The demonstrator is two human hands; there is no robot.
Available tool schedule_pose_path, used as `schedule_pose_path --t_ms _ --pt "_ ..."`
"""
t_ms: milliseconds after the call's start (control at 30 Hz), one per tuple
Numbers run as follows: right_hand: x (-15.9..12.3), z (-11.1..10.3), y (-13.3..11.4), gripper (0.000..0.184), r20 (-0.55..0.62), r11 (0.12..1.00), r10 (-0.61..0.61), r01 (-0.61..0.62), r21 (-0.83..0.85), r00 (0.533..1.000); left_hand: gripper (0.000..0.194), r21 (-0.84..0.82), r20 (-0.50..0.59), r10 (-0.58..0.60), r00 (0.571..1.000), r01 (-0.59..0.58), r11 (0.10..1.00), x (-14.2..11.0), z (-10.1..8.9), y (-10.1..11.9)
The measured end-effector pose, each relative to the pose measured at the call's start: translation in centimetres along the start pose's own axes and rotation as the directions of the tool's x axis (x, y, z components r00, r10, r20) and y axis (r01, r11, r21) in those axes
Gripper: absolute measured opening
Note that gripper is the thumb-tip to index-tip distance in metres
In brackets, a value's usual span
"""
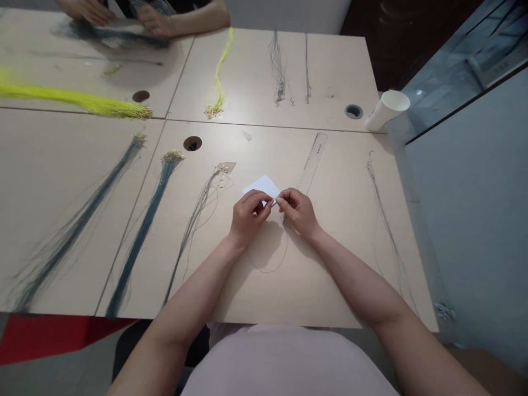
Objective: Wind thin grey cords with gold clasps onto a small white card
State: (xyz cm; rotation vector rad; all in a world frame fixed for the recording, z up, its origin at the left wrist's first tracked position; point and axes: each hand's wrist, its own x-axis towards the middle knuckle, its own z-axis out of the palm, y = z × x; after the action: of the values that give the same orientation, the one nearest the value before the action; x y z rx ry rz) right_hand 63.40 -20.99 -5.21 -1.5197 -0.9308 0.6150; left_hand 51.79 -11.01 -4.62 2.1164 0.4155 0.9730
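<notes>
My left hand [250,215] and my right hand [298,211] meet above the table, fingertips pinched close together. Between them is a thin line [268,271], which droops in a loop onto the tabletop below. The tiny part right at the fingertips is too small to make out. Just behind my fingers lies a piece of white paper [262,185]. A clear ruler [314,159] lies beyond my right hand. To the left of my left hand is a loose bundle of grey lines [197,212] with small gold hooks at its far end.
Two thick dark teal line bundles [144,231] with gold ends lie at left, near yellow bundles [82,100]. A few thin lines [385,217] lie at right. A white cylinder [388,110] stands at the table's right edge. Across the table, another person's hands [154,21] handle dark strands.
</notes>
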Motion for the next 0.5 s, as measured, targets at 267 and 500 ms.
schedule_pose_path --t_ms 267,500 --pt "-0.03 -0.02 0.03 0.018 -0.001 1.0 -0.011 0.011 -0.011 1.0 0.002 0.027 0.001 0.017 1.0 -0.017 0.999 0.03 0.02 -0.09" --pt "0.01 0.02 0.05 0.017 -0.005 1.0 -0.019 0.019 -0.025 1.0 0.001 0.029 0.006 0.004 1.0 -0.004 1.0 0.1 0.03 0.1"
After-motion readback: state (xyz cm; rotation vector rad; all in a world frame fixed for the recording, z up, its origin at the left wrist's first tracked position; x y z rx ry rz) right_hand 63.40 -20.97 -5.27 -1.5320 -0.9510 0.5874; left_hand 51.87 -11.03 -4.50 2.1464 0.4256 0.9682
